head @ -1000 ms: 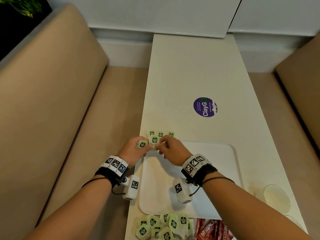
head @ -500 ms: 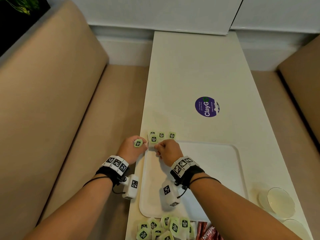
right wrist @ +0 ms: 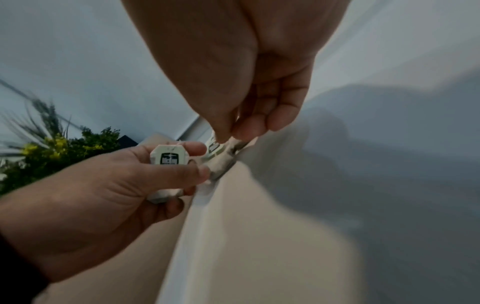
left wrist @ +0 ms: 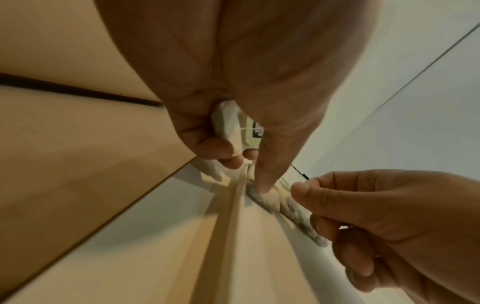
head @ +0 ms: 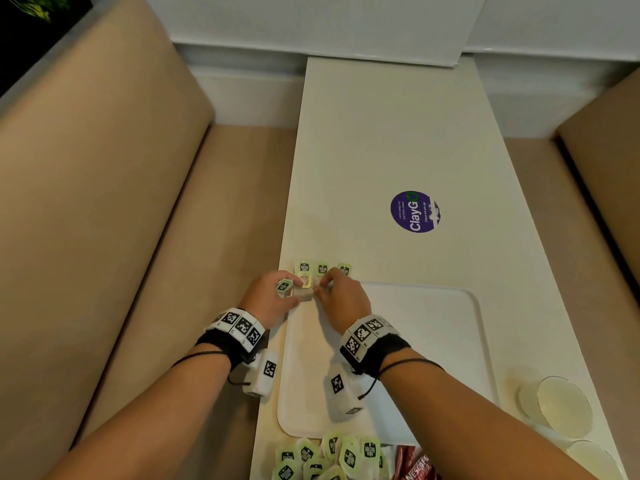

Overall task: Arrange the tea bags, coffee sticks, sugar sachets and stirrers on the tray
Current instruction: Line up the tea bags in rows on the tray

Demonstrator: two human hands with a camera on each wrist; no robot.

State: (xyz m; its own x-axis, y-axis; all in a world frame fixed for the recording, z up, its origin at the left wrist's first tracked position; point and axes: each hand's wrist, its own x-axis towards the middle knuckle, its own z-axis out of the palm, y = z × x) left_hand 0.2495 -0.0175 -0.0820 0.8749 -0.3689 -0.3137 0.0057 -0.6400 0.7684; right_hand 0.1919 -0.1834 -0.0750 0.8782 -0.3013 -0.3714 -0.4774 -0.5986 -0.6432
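At the tray's far left corner, a tea bag is being set down by both hands, overlapping the rim just in front of a row of three bags that lies on the surface beyond the tray. Compared with a second ago, the right hand has been drawn in closer over that corner, its thumb and forefinger now pinched on the bag's right edge. In the left hand a spare bag is gripped by curled fingers, while the thumb is pressed down beside the bag being placed. The row is thus being extended one bag at a time. A heap of tea bags and red coffee sticks remains at the surface's near edge, so most of the arranging is judged still to be done.
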